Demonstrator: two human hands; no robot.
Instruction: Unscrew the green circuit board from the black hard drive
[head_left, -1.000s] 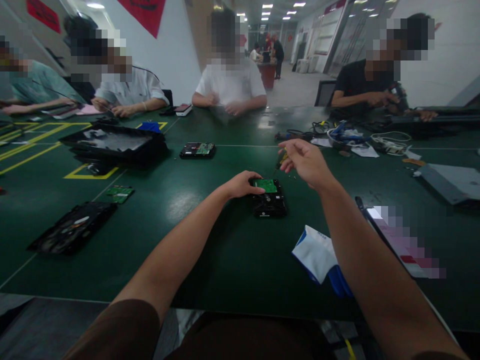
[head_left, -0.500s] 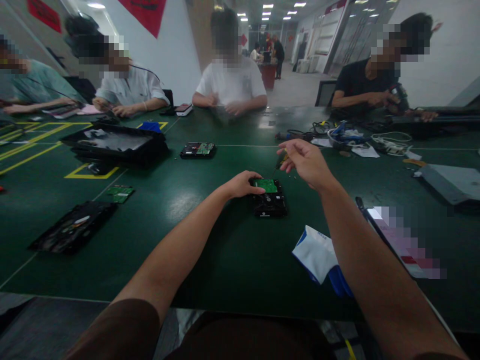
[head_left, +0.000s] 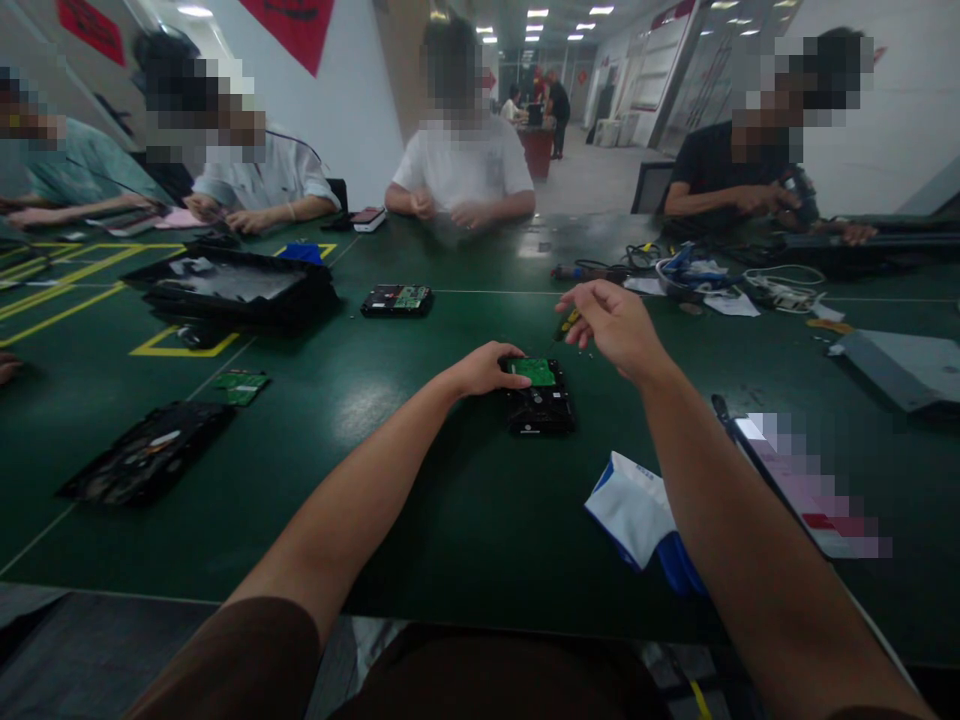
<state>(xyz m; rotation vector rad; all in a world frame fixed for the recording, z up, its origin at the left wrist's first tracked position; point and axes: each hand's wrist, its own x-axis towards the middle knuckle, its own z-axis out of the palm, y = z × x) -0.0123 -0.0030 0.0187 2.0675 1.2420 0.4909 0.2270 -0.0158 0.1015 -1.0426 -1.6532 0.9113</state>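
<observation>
A black hard drive with a green circuit board on top lies on the dark green table in front of me. My left hand rests curled on the drive's left far corner and grips it. My right hand hovers just right of and above the drive, its fingers pinched round a small screwdriver with a yellow and black handle. The tool's tip points down toward the circuit board.
A white and blue glove lies near my right forearm. Another hard drive, a black tray, a loose green board and a black opened device sit to the left. Cables lie far right. Several people sit around the table.
My right hand with the screwdriver has shifted a little to the right and twisted slightly. The left hand and the drive have stayed put.
</observation>
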